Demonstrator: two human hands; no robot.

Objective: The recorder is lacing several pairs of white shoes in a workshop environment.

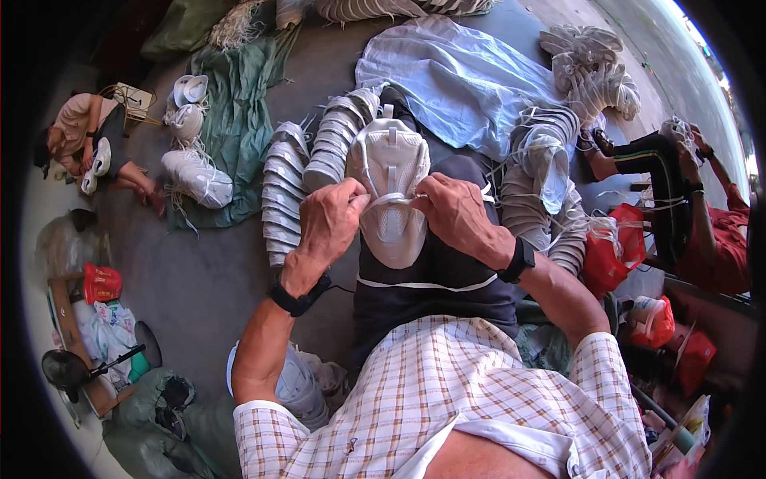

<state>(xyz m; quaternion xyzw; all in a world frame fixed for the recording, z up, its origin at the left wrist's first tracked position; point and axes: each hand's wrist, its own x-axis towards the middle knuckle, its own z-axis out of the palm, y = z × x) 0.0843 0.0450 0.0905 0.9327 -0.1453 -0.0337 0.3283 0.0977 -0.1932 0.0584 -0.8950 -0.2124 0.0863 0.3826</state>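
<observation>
A white shoe upper [389, 239] rests over my dark-trousered thighs. Its rounded toe points toward me and its tongue [391, 142] lies on the far side. Across its middle runs a flat white shoelace [391, 199]. At the left side of the upper, my left hand [331, 219] pinches one part of the lace. My right hand [467, 214] grips the lace on the other side, fingers pressed together. The lace ends are partly hidden by my fingers. Another white cord [427, 287] lies across my lap.
Stacked uppers [285, 195] stand left of my knees, with more stacks [535, 180] to the right. Ahead lies a pale blue sheet [455, 76]. One person [76, 132] sits far left, another [710, 215] at right beside a red bag [614, 247]. A fan [68, 371] stands lower left.
</observation>
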